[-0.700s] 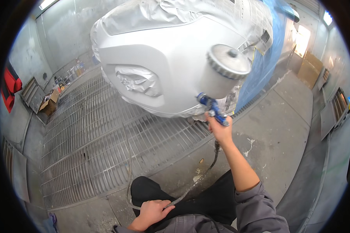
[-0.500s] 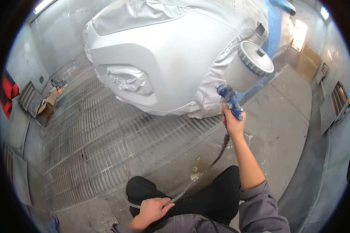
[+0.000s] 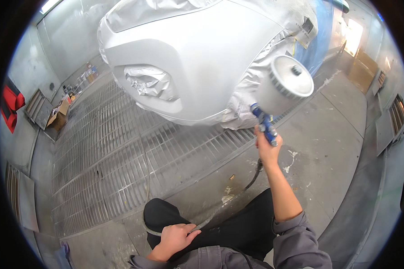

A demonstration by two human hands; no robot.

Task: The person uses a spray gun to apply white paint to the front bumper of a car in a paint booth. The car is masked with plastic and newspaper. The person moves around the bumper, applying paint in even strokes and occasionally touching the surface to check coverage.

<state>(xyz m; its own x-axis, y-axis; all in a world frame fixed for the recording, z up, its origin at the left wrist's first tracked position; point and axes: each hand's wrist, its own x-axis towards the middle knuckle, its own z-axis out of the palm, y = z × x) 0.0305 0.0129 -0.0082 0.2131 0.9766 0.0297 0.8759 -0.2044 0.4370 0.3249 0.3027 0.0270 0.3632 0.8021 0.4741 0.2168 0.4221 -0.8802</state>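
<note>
My right hand (image 3: pixel 269 147) is wrapped round the handle of a blue spray gun (image 3: pixel 264 123), out in front of me to the right. A whitish paint cup (image 3: pixel 286 83) with a round lid sits tilted on top of the gun. Its nozzle end points toward the silvery-white car bumper (image 3: pixel 206 58). From the gun a grey air hose (image 3: pixel 226 200) hangs down and curves across my lap. My left hand (image 3: pixel 177 237) rests at my lap with its fingers closed round that hose. Crumpled masking (image 3: pixel 151 80) fills a recess in the bumper, and more covers the car around it.
Metal floor grating (image 3: pixel 103 161) runs under the bumper and to the left. An open cardboard box (image 3: pixel 58 116) and several containers (image 3: pixel 81 80) stand along the left wall. A red item (image 3: pixel 11 105) hangs there. Brown cardboard (image 3: pixel 362 69) leans at the far right, beyond blue sheeting (image 3: pixel 313 47).
The spray gun and my right hand have dropped slightly, and the cup tilts more toward me. My left hand stays on the hose. The view has shifted a little.
</note>
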